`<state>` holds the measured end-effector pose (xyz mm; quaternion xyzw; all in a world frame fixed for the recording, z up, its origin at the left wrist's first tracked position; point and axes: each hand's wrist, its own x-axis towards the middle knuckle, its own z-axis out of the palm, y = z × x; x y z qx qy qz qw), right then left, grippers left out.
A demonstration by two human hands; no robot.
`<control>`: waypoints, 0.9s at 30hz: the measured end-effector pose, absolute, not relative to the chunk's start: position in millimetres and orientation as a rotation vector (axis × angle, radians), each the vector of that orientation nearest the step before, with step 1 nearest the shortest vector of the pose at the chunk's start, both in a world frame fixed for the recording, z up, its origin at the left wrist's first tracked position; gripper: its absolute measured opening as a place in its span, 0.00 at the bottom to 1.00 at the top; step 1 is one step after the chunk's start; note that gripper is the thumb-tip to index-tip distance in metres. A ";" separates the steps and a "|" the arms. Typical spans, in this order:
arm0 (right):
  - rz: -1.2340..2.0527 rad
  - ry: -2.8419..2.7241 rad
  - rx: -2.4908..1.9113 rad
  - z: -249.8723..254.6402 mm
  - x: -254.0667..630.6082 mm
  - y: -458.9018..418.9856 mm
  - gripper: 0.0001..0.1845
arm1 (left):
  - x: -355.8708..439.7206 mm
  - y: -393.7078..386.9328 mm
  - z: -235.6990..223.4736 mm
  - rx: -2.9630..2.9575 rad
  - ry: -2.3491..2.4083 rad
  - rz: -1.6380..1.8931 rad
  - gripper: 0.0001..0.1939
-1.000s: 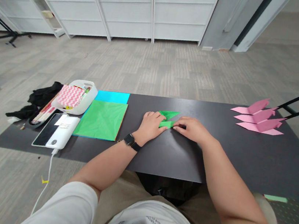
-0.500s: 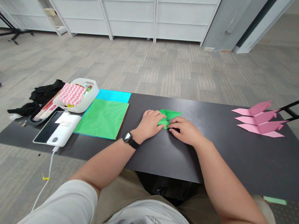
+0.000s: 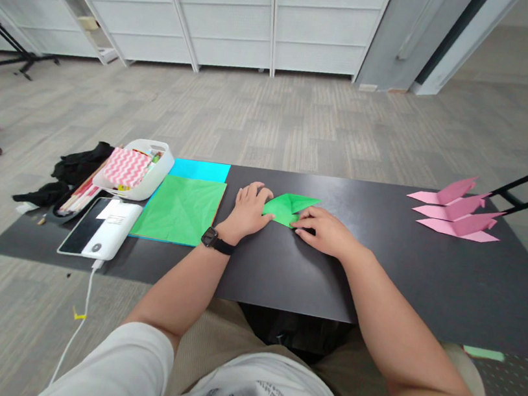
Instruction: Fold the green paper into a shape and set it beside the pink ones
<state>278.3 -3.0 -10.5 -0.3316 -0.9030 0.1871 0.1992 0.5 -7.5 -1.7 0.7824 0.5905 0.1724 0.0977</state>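
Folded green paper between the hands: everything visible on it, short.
The folded green paper looks thin and matte, bright green, with creases and overlapping flaps; a pointed flap reaches right on the far side. It lies low on the dark table, partly folded. The right hand has its fingertips on the near right part, hiding some of it. The left hand is at its left end, thumb by the edge; whether it presses is unclear.

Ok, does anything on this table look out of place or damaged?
Nothing looks spilled. The black fabric lies crumpled at the left end of the table, untidy compared with the evenly lined-up pink origami cranes. The flat green origami sheet also looks wrinkled.
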 end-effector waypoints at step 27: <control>0.543 -2.487 -0.949 -13.0 292.9 9.2 0.08 | -16.2 16.2 -1.1 2.296 1.459 0.889 0.08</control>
